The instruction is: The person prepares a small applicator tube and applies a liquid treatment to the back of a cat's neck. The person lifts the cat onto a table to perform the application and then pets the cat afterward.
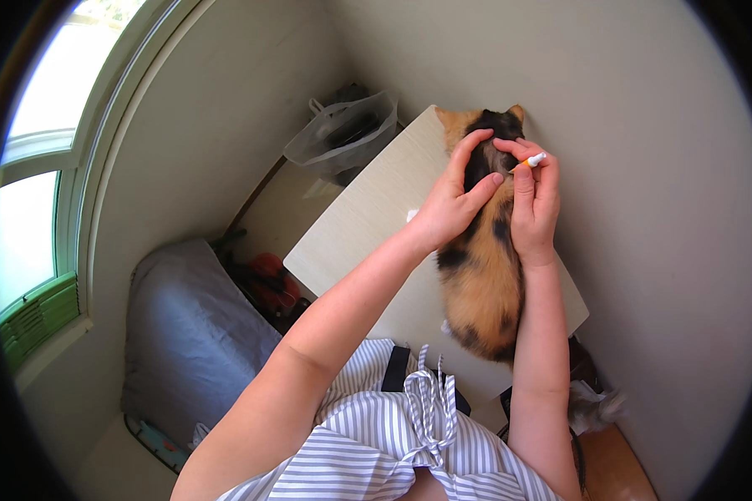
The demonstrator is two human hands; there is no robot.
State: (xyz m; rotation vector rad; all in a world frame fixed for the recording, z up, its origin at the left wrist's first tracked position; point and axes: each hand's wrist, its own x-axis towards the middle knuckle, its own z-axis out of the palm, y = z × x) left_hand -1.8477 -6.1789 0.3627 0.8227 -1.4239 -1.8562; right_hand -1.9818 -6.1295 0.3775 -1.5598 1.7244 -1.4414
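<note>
A calico cat (pixel 482 288) in orange and black lies on a pale tabletop (pixel 357 219), its head at the far end and turned away from me. My left hand (pixel 454 194) rests over its neck and shoulder, thumb and fingers spread apart around a patch of parted fur (pixel 494 160). Between the thumb and fingers of my right hand (pixel 536 206) is a small applicator tube (pixel 534 161) with a white end and an orange part. Its orange end points down toward the parted fur; whether it touches the skin is hard to tell.
Walls (pixel 652 156) meet behind the table, one close along its right side. A translucent plastic bag (pixel 351 134) with dark contents stands beyond the left edge. A grey fabric cover (pixel 188 325) is at lower left, below a window (pixel 34 206). Something grey and furry (pixel 592 407) shows at lower right.
</note>
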